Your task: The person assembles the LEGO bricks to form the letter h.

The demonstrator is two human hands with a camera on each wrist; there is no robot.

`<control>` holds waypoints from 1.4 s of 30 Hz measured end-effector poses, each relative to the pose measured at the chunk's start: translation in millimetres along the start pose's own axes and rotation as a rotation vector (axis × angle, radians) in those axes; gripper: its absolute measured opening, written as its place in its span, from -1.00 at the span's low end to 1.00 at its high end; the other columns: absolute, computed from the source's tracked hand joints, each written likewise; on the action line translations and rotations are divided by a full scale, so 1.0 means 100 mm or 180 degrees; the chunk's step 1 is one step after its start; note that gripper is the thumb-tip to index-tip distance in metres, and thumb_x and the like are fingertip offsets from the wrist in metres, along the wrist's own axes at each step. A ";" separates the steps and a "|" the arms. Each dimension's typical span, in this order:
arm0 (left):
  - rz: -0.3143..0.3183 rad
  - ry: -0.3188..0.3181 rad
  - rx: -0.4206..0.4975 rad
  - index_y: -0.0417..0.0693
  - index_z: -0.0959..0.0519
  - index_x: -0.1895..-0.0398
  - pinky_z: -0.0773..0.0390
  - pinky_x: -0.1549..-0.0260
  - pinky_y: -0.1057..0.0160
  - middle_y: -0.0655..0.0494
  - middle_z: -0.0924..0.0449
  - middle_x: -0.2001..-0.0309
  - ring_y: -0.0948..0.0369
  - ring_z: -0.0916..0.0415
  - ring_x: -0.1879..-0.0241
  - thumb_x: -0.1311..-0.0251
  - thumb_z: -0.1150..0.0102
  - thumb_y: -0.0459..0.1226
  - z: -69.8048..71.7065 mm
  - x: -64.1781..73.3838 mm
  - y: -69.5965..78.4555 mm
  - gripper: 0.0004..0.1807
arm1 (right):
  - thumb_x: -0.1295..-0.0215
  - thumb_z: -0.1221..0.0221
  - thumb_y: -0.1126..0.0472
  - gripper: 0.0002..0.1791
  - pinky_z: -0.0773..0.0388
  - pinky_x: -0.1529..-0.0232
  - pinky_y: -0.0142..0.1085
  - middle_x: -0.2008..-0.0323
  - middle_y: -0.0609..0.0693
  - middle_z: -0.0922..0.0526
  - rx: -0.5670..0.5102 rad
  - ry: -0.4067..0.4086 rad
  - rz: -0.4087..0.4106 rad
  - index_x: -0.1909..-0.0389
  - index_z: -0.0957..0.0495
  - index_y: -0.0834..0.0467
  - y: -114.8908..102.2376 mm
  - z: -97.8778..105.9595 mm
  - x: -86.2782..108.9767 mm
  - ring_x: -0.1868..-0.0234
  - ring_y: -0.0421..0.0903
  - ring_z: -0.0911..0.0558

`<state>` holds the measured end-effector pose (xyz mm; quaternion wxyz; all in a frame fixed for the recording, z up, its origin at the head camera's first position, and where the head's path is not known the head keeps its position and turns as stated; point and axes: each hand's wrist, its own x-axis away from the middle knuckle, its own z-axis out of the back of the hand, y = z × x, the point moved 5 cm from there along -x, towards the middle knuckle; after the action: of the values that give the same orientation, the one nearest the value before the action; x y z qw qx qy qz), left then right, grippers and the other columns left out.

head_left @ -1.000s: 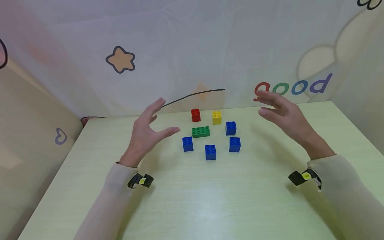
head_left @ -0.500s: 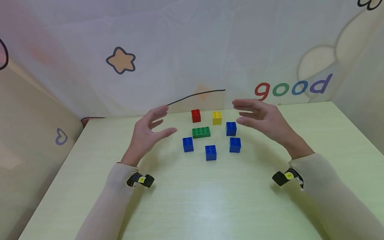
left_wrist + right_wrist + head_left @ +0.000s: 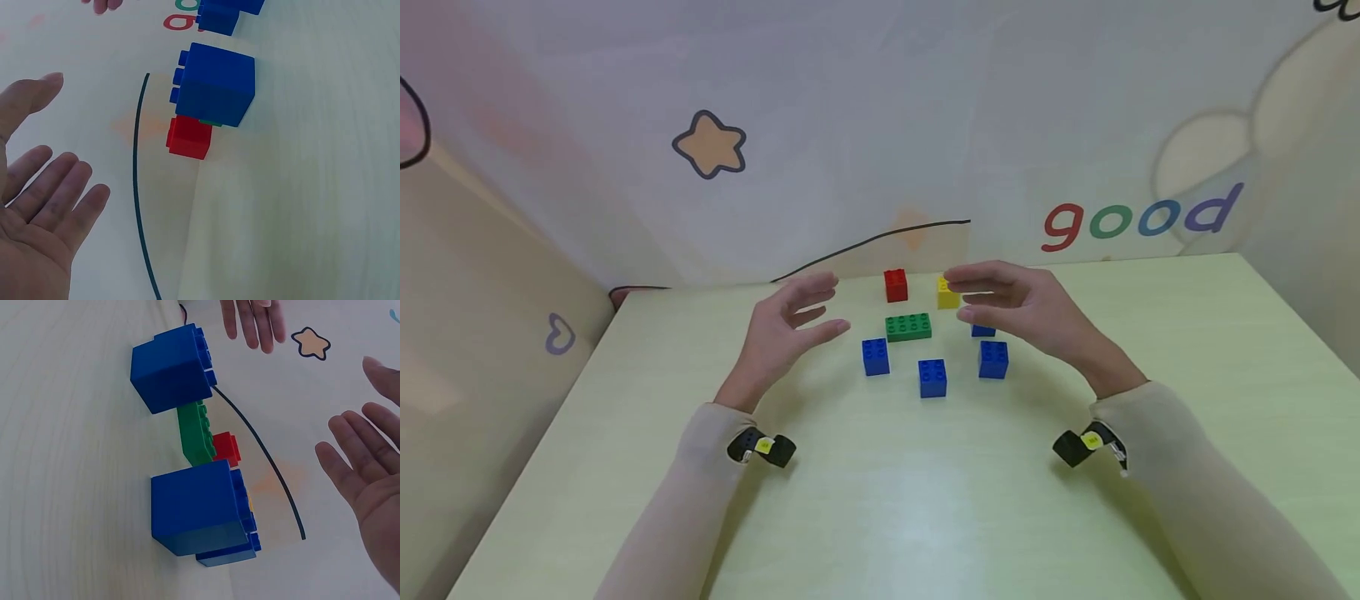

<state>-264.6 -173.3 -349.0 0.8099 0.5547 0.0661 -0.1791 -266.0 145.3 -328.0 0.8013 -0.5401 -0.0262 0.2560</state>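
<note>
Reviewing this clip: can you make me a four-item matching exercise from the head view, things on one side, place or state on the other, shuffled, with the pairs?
Things:
1. Red block
2. Green block
3. Yellow block
4. Left hand

Places or states:
A. Partly hidden by the right hand
B. Raised above the table, holding nothing
C. Near the table's far edge, fully visible
D. Longer than the other blocks, with two rows of studs

Pairs: 1-C, 2-D, 3-A, 4-B
</note>
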 end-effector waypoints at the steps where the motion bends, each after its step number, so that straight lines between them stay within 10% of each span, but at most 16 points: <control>1: 0.0037 -0.0026 0.0034 -0.10 -0.50 -0.46 -0.53 -0.33 -0.04 0.03 -0.55 -0.39 0.10 -0.51 -0.37 -0.32 -0.49 -0.29 -0.01 0.00 -0.01 -0.34 | -0.49 -0.35 0.20 -0.48 -0.62 -0.19 -0.34 -0.34 0.05 -0.62 0.0008 -0.0026 -0.0012 -0.41 -0.55 0.13 0.01 -0.02 0.00 -0.35 0.10 -0.60; 24: 0.0553 -0.0393 0.0679 -0.06 -0.63 -0.34 -0.62 -0.19 0.23 -0.14 -0.60 -0.33 -0.07 -0.54 -0.34 -0.34 -0.48 -0.28 -0.27 0.08 -0.32 -0.49 | -0.43 -0.41 0.16 -0.55 -0.62 -0.27 -0.02 -0.20 0.15 -0.71 0.0204 -0.0509 -0.0479 -0.28 -0.64 0.15 0.24 -0.32 0.03 -0.22 0.04 -0.69; 42: 0.0830 -0.0594 0.0443 -0.03 -0.66 -0.31 -0.61 -0.24 0.11 0.00 -0.68 -0.26 0.08 -0.65 -0.22 -0.32 -0.49 -0.25 -0.34 0.10 -0.41 -0.51 | -0.40 -0.43 0.11 -0.52 -0.63 -0.26 -0.01 -0.17 0.08 -0.73 0.0414 -0.0934 -0.0558 -0.27 -0.64 0.18 0.30 -0.43 0.03 -0.21 0.05 -0.70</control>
<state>-267.5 -156.8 -400.6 0.7885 0.5943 -0.0945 -0.1274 -261.1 118.6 -372.5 0.8413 -0.4397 -0.1733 0.2624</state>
